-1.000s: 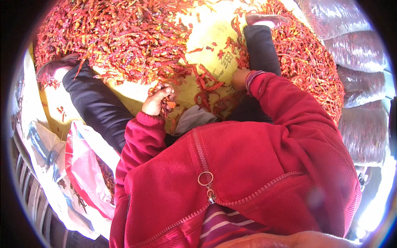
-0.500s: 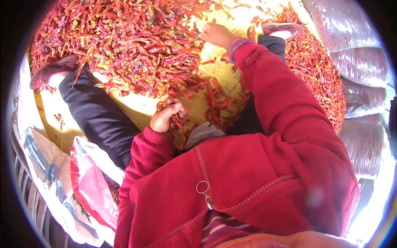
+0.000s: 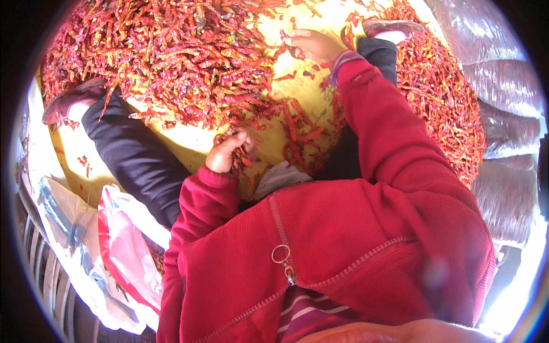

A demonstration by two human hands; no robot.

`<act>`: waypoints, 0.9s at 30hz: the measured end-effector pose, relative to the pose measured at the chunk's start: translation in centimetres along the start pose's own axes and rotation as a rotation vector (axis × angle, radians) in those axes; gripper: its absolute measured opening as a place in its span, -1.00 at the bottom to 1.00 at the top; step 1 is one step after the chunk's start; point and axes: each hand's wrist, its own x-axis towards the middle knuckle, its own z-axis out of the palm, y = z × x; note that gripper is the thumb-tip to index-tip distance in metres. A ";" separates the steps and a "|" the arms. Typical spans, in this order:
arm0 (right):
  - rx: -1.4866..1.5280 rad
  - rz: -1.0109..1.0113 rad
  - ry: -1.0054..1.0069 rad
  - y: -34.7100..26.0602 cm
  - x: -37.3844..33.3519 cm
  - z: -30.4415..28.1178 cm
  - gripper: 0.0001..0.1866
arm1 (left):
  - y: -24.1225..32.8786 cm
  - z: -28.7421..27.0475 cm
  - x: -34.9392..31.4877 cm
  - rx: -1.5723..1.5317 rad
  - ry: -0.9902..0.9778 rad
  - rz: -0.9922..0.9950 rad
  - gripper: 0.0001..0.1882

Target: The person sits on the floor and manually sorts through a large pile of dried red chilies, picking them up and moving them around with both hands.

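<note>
Nearest, a red jacket (image 3: 331,228) spreads across 6 o'clock in the view. At 10, just beyond it, the left hand (image 3: 230,150) is curled around a few dried chillies (image 3: 240,163). Loose ones (image 3: 300,131) lie at 1 on a yellow sheet (image 3: 294,88). A pink-and-white sack (image 3: 128,246) stands at 8. Farther out, toward 1, the right hand (image 3: 313,46) has its fingers drawn together by small red bits; whether it grips any, I cannot tell. The big heap (image 3: 171,57) fills 11, another (image 3: 437,103) 2, with shiny bags (image 3: 503,200) at 3.
</note>
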 end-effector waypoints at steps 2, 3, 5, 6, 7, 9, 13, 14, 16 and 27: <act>0.337 -0.033 -0.087 -0.1 -2.7 1.2 -0.91 | 0.2 0.3 0.0 -0.024 -0.047 -0.012 -0.73; 0.398 -0.054 -0.173 0.1 -3.6 2.0 -0.90 | -0.1 0.1 0.0 -0.029 -0.035 -0.003 -0.73; 0.495 -0.065 -0.159 -0.8 -6.3 4.4 -0.90 | -0.5 -0.2 0.2 -0.137 -0.095 0.001 -0.80; 0.545 -0.065 -0.153 -1.0 -7.4 5.6 -0.90 | -0.7 0.0 0.3 -0.225 -0.120 0.059 -0.86; 0.570 -0.064 -0.203 -0.1 -7.5 6.3 -0.88 | -0.5 0.2 0.0 -0.309 -0.095 -0.003 -0.90; 0.562 -0.051 -0.187 -0.6 -8.9 8.0 -0.87 | -0.5 0.7 0.1 -0.407 -0.066 -0.023 -0.93; 0.507 0.020 -0.256 -1.3 -10.3 10.9 -0.83 | 0.5 1.5 -0.2 -0.269 -0.027 -0.121 -0.80; 0.475 0.048 -0.264 -1.2 -10.5 11.7 -0.83 | 0.3 1.7 -0.4 -0.253 0.016 -0.128 -0.79; 0.395 0.059 -0.212 -0.7 -10.3 13.0 -0.86 | 0.8 2.5 -0.5 -0.218 0.099 -0.146 -0.75; 0.145 0.058 -0.358 -1.6 -10.0 13.6 -0.82 | 0.8 0.5 0.0 -0.030 0.009 -0.035 -0.79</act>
